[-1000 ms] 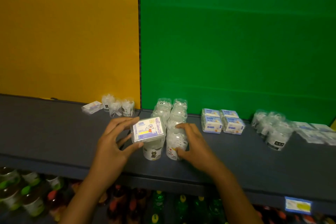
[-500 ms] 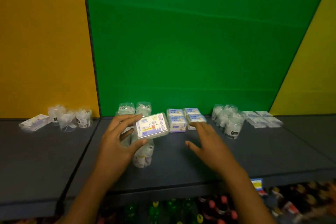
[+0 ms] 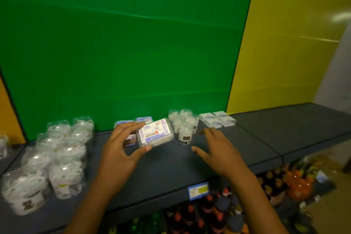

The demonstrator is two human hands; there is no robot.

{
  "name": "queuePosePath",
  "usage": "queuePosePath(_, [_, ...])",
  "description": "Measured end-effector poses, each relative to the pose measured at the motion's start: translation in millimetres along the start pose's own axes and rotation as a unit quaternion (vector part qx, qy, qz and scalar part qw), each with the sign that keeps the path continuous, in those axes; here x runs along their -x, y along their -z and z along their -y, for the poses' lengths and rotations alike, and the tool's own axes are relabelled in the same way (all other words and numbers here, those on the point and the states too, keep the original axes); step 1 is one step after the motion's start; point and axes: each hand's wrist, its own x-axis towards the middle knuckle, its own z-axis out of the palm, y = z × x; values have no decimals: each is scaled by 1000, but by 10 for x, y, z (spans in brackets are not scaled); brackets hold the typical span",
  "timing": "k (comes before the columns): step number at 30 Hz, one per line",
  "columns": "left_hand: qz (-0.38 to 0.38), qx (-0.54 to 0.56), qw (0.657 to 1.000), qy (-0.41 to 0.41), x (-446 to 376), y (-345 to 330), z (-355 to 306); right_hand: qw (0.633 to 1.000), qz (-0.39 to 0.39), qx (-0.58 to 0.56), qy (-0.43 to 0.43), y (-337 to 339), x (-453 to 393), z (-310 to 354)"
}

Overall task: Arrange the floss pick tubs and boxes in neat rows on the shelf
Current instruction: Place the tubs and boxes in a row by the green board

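My left hand (image 3: pixel 119 150) grips a clear floss pick box (image 3: pixel 155 132) with a white and blue cartoon label, held above the dark shelf (image 3: pixel 171 169). My right hand (image 3: pixel 216 148) hovers open just right of it, fingers spread, holding nothing. Two rows of clear floss pick tubs (image 3: pixel 62 154) run from the back wall to the front edge at the left. Behind the held box sit more boxes (image 3: pixel 142 120), partly hidden. A cluster of smaller tubs (image 3: pixel 184 125) with dark labels stands right of the box, and flat boxes (image 3: pixel 218 118) lie beyond it.
A green back panel (image 3: pixel 123 53) and a yellow panel (image 3: pixel 284 53) close off the rear. A blue and yellow price tag (image 3: pixel 198 190) hangs on the shelf's front edge. Bottles with coloured caps (image 3: pixel 209 214) fill the shelf below. Bare shelf stretches to the right.
The view has swung right along the shelf. My left hand has carried the box rightward, away from the tall tubs. My right hand left the tubs and now hovers open.
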Motion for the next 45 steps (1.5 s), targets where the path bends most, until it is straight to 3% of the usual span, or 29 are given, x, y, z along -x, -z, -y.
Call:
queuePosePath(11, [-20,-13,999,28,-162,-1661,-348,1000,17,11,16,411,-77,-1636])
queuePosePath(19, [0,-24,997,70,-254,-2527,-364,998,48,-13,25,366,-286,-2437])
queuePosePath(39, [89,-114,968,207,-1009,-3605,587,991,30,-109,71,-101,-1624,-3001])
queuePosePath(45, [61,-118,960,247,-1041,-3731,690,986,54,-139,77,-282,-1805,-3151])
